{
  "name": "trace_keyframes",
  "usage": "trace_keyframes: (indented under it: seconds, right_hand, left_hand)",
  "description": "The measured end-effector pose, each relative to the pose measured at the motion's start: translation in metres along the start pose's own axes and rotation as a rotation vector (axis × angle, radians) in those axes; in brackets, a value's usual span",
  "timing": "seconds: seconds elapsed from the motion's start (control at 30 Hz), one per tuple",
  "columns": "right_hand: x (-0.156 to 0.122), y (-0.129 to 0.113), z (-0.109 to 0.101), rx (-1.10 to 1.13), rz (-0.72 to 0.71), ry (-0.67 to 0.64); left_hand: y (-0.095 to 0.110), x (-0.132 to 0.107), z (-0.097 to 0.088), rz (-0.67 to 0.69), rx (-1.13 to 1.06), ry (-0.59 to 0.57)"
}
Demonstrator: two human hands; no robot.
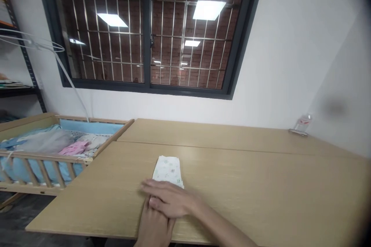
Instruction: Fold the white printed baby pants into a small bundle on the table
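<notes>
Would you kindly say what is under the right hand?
The left hand partly shows, its fingertips hidden; the right hand hides the near edge of the patterned white item.

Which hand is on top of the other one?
The right hand, which slants in from the picture's right side; the left hand is underneath, partly covered.

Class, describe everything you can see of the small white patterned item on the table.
The white patterned item has small, scattered green and grey prints and looks like soft, folded material. It lies flat on the wood-look table. The right hand hides part of its near side; whether they touch is unclear.
</notes>
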State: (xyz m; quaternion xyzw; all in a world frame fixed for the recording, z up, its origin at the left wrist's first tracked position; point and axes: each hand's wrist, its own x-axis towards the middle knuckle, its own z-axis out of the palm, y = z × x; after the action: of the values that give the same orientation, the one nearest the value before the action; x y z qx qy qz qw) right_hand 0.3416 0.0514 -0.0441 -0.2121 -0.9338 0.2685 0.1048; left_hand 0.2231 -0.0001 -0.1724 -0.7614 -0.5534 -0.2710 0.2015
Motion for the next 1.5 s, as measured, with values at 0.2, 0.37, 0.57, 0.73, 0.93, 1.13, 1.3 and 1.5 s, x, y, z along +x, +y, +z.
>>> trace_keyframes:
  seconds: [0.2,0.37,0.57,0.73,0.93,1.13,1.3,1.5]
  right_hand:
    - [-0.001,0.026,0.015,-0.043,0.129,-0.133]
    - [0.008,0.066,0.003,-0.170,0.205,-0.073]
    - [0.020,0.097,-0.010,-0.237,0.253,-0.004]
    - [0.025,0.115,-0.014,-0.270,0.316,0.053]
    - [0.025,0.120,-0.008,-0.336,0.292,0.145]
    - [-0.001,0.085,-0.007,-0.342,0.266,0.358]
    - [-0.041,0.038,-0.007,-0.159,0.266,0.337]
    - [-0.069,0.003,0.007,-0.056,0.326,0.206]
  left_hand:
    - [-0.008,-0.018,0.000,0.082,0.076,0.197]
    - [-0.010,-0.017,-0.002,0.098,0.122,0.228]
    - [-0.013,-0.020,0.005,0.087,0.110,0.209]
    - [-0.013,-0.021,0.005,0.080,0.109,0.190]
    - [-0.016,-0.020,0.002,0.105,0.088,0.159]
    - [-0.040,-0.017,0.004,0.067,-0.124,0.078]
    - [-0.068,-0.005,0.000,-0.003,-0.359,-0.005]
    - [-0.080,0.015,-0.009,0.029,-0.434,-0.131]
